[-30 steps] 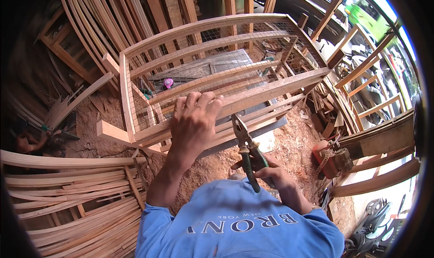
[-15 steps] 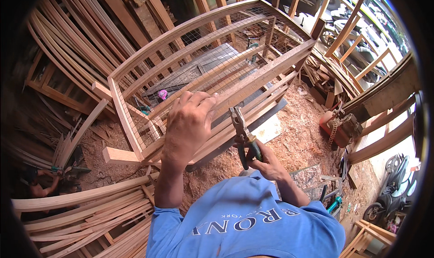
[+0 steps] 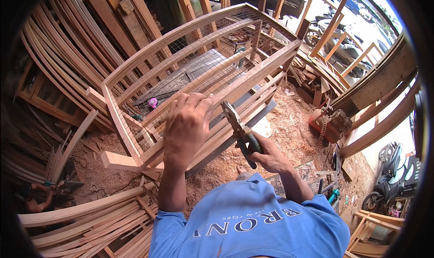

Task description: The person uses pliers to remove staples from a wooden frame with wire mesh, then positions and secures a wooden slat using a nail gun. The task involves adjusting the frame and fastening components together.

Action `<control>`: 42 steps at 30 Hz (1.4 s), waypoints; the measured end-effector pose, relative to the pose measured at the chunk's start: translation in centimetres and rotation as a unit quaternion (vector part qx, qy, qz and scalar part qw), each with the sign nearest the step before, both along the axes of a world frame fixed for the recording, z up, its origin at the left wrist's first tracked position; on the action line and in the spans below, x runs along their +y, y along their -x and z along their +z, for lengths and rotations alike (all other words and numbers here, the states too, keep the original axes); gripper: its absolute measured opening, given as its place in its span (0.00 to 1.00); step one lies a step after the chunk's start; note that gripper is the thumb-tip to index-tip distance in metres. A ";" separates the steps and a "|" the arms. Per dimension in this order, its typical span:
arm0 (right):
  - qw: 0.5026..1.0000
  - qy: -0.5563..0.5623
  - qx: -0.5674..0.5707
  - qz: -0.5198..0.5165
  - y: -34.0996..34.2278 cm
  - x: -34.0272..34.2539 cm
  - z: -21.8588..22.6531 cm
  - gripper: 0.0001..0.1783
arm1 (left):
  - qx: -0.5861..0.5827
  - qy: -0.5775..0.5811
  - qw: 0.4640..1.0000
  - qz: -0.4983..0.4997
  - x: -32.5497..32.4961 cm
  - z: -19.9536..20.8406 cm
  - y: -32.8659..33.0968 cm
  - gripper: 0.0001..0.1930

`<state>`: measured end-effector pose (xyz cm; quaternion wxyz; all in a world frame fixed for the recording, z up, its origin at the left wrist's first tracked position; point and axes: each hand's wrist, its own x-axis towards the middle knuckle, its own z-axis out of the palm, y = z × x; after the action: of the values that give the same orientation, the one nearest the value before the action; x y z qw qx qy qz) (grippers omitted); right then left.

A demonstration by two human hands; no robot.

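Note:
A curved wooden frame with slats and wire mesh (image 3: 260, 75) stands before me. My left hand (image 3: 186, 130) is closed over its near top rail, fingers bent across the wood, and the palm side is hidden. Whether anything small sits under those fingers, I cannot tell. A pair of combination pliers (image 3: 234, 119) with dark green and yellowish handles is in my right hand (image 3: 270, 153), which is wrapped round the grips. The pliers' jaws point up and left, close to the rail and just right of my left fingertips.
Wood shavings (image 3: 289, 118) cover the floor. Curved slats (image 3: 86, 222) are stacked at lower left, where another person's arm (image 3: 43, 201) shows. An orange-red machine (image 3: 322, 124) sits at right, a motorcycle (image 3: 389, 181) beyond. Behind the mesh lies a pink roll (image 3: 152, 103).
The pliers have tilted further left and risen slightly, with my right hand following. My left hand stays on the rail. The whole view has shifted a little.

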<state>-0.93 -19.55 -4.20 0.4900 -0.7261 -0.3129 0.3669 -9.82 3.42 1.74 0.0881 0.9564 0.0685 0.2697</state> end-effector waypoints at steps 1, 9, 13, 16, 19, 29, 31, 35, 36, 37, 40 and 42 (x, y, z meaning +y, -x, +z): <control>1.000 -0.001 -0.001 0.004 0.0 0.1 0.0 0.30 | -0.003 -0.009 1.000 0.000 0.0 0.0 0.0 0.14; 0.991 -0.061 0.115 -0.013 0.2 0.1 0.5 0.31 | 0.004 -0.022 1.000 0.006 0.0 0.2 0.0 0.12; 0.977 -0.047 0.208 0.009 -1.9 -1.1 1.5 0.27 | 0.006 -0.028 1.000 0.002 0.1 0.2 0.0 0.13; 0.955 -0.063 0.283 0.067 -4.2 -2.0 2.8 0.24 | 0.013 -0.026 1.000 0.001 0.2 0.1 -0.1 0.14; 0.921 -0.077 0.368 0.104 -7.0 -2.0 5.7 0.29 | 0.015 -0.027 0.999 0.008 0.3 0.0 -0.2 0.14; 0.956 0.133 0.027 0.261 -11.5 -0.6 9.8 0.25 | 0.009 -0.005 1.000 0.017 -0.2 0.2 -0.2 0.12; 0.962 0.083 -0.086 0.245 -9.5 -1.2 5.4 0.30 | 0.013 0.006 1.000 0.013 -0.2 0.3 -0.2 0.13; 0.982 -0.060 -0.142 0.110 -4.0 1.6 -6.1 0.39 | 0.027 0.008 0.999 0.024 -0.3 0.2 -0.4 0.12; 0.974 -0.126 -0.175 0.072 -3.1 3.2 -8.4 0.38 | 0.023 0.009 0.999 0.022 -0.3 0.2 -0.4 0.12; 0.973 -0.167 -0.153 0.045 -2.4 4.5 -10.2 0.36 | 0.018 0.010 1.000 0.018 -0.3 0.3 -0.5 0.12; 0.973 -0.200 -0.112 0.008 -1.3 6.2 -12.4 0.33 | 0.003 0.005 1.000 0.011 -0.4 0.3 -0.5 0.11; 0.976 -0.211 -0.055 0.015 -1.5 5.0 -11.2 0.31 | 0.002 0.004 1.000 0.004 -0.3 0.3 -0.4 0.11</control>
<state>0.56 -14.57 -15.41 0.6086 -0.6207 -0.4207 0.2595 -9.43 3.15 2.09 0.0903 0.9565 0.0738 0.2675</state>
